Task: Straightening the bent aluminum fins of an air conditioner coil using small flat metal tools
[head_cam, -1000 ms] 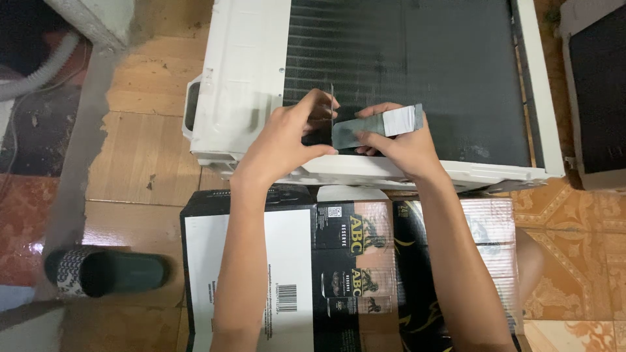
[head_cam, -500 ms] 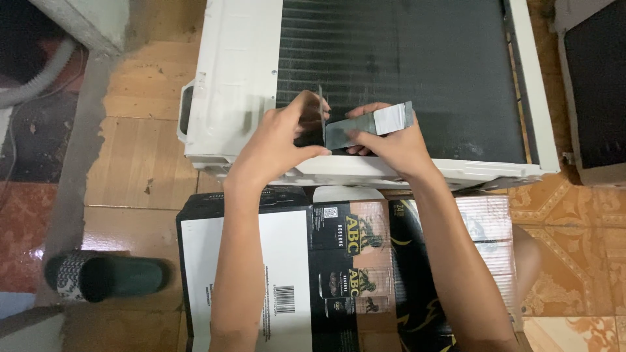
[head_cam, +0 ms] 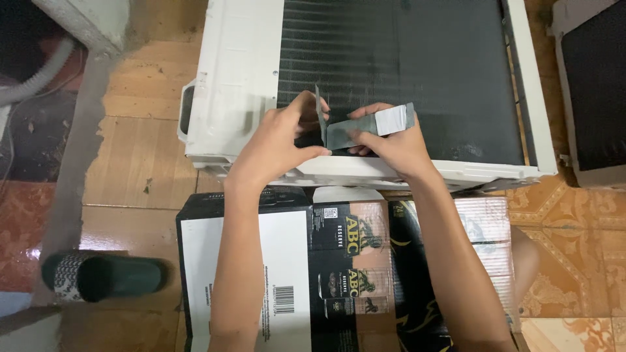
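A white air-conditioner unit (head_cam: 238,72) lies on the floor with its dark finned coil (head_cam: 404,58) facing up. My left hand (head_cam: 277,140) pinches a thin upright metal blade (head_cam: 319,111) against the coil's near edge. My right hand (head_cam: 394,146) grips a flat grey tool with a pale taped end (head_cam: 375,125), held across the coil and touching the blade's base. Both hands rest on the unit's white front rim.
A flattened black and white cardboard box (head_cam: 287,261) lies under my forearms. A dark green slipper (head_cam: 104,277) sits at the lower left. A grey hose (head_cam: 39,78) runs at the upper left. Another white-framed dark panel (head_cam: 593,91) stands at the right edge.
The view has shifted slightly. My hands and the two metal pieces have stayed at the same spot on the coil's near edge, the blade tilting a little.
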